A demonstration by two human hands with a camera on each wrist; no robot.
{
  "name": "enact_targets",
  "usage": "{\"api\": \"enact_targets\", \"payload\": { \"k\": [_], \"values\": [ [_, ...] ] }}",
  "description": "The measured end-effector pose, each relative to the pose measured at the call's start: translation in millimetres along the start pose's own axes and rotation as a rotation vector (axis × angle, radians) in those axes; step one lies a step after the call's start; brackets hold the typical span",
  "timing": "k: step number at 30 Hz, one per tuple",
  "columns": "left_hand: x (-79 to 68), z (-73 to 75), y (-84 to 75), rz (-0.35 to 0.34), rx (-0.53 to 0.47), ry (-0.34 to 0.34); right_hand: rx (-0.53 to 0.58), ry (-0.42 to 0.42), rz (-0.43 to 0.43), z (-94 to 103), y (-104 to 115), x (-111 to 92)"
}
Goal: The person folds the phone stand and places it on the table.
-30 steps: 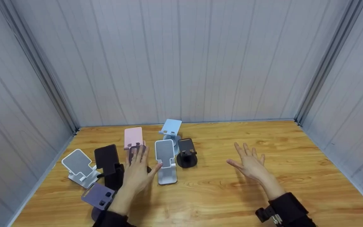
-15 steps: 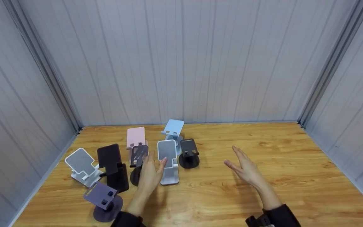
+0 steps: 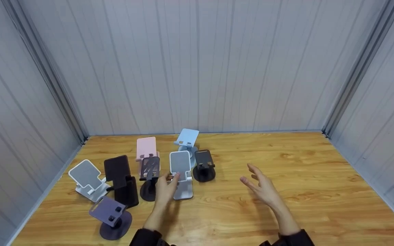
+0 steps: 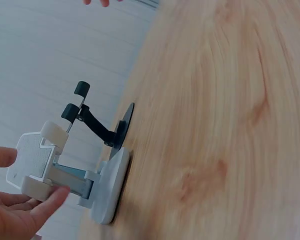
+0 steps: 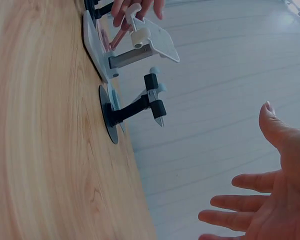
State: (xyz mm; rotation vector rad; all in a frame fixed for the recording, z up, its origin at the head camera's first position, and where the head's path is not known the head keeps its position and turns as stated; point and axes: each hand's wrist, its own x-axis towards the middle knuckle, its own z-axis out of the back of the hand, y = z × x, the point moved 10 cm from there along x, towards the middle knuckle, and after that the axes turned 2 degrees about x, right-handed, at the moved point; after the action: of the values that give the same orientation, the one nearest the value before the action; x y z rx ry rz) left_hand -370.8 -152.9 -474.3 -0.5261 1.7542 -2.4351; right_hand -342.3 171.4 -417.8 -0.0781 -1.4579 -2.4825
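In the head view, my left hand point(image 3: 166, 189) is at the left side of a white phone stand point(image 3: 182, 191) with a grey pad. Its thumb lies over the front of the stand's plate, and the fingers curl round the side. The left wrist view shows the thumb at the plate's edge and a finger by the lower bracket of the phone stand point(image 4: 32, 155). My right hand point(image 3: 265, 189) hovers over the table with spread fingers and holds nothing. To the right of the white stand is a small black phone stand point(image 3: 204, 165).
Behind stands a light blue phone stand point(image 3: 187, 137). Leftward are a pink stand point(image 3: 146, 147), a dark round-based stand point(image 3: 148, 189), a black stand point(image 3: 117, 169), another white stand point(image 3: 86, 174) and a purple stand point(image 3: 108, 210). Grey panel walls point(image 3: 210, 68) enclose the wooden table point(image 3: 320, 184).
My left hand has moved right from above the dark round-based stand to the white phone stand, its fingers curling in. The right hand has shifted slightly left and turned. The stands stay put.
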Motion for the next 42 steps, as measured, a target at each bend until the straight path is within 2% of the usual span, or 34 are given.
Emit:
{"api": "enact_targets", "payload": {
  "k": [2,5,12,18,22,30,42],
  "values": [
    [-7.4,5.4,-13.0,0.038,-0.124,0.008,0.036,-0.011,0.006,0.2,2.7,-0.1],
    [-10.9,8.3,-14.3,0.093,-0.244,0.009,0.092,-0.029,0.013,0.5,8.2,-0.4],
    [-18.4,8.2,-4.3,0.216,-0.39,-0.01,0.153,0.012,0.052,-6.1,19.0,-2.3],
    [-25.6,2.1,-4.0,0.267,-0.523,-0.017,0.184,0.062,0.074,-16.7,23.8,-3.5],
    [-30.4,0.1,-8.9,0.279,-0.567,-0.018,0.222,0.095,0.075,-26.3,22.6,-3.8],
    [-40.3,-10.2,-28.6,0.256,-0.685,0.018,0.3,0.161,0.04,-52.1,10.8,-3.4],
    [-56.1,-31.2,-55.5,0.241,-0.698,0.101,0.54,0.327,-0.065,-88.4,0.0,-8.7]
  ]
}}
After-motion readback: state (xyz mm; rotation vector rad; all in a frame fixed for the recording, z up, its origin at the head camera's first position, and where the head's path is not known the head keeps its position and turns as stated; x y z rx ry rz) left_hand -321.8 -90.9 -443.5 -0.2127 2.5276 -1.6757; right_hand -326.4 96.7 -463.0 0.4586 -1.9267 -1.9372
